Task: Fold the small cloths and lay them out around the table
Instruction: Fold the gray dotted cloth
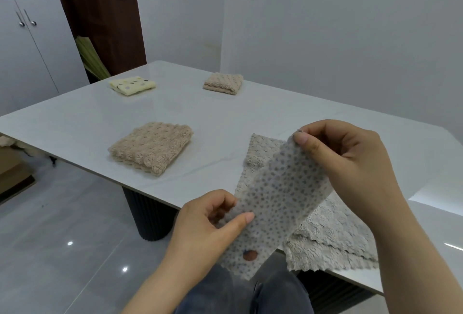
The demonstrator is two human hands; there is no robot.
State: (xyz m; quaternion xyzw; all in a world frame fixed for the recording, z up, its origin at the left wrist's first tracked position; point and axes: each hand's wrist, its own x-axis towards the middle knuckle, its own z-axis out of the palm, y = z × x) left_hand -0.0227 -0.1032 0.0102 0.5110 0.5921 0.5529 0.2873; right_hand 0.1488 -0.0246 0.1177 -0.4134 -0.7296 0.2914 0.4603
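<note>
I hold a thin white cloth with grey dots (275, 198) in the air above the table's near edge. My left hand (208, 228) pinches its lower left edge, and my right hand (343, 160) pinches its upper corner. Under it a fluffy grey-beige cloth (330, 233) lies unfolded on the white table (225, 118), hanging slightly over the near edge. Three folded cloths lie on the table: a beige one (151, 147) near the left edge, a second beige one (223, 83) at the far side, and a yellow dotted one (132, 85) at the far left.
A black ribbed pedestal (147, 216) carries the table. White cupboards (32, 45) and a dark brown door (100, 12) stand at the back left. A cardboard box (12, 170) sits on the grey tiled floor at left. My legs show below.
</note>
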